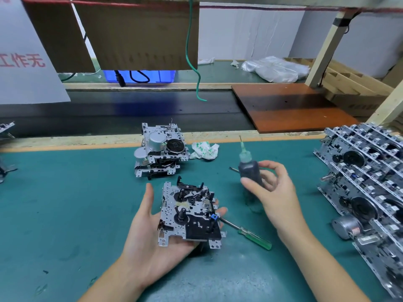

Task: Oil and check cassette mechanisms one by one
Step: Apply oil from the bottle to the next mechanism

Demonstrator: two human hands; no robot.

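One cassette mechanism [189, 214] lies face-up on the left hand [150, 240], resting across the palm and straight fingers; the thumb stands clear of its left edge, and fingertips [222, 211] show past its right edge — the hand is spread flat, not clasped round it. To the right of this mechanism the right hand [274, 192] holds an oil bottle [249, 171] upright, thumb in front and curled fingers behind, nozzle pointing up. A green-handled screwdriver [254, 236] lies on the green mat [65, 203], its shaft running under the mechanism's right corner. Just beyond the mechanism sits a small stack of mechanisms [160, 149], with a crumpled cloth [205, 150] beside it. Far to the right — stacked rows of mechanisms [368, 171].
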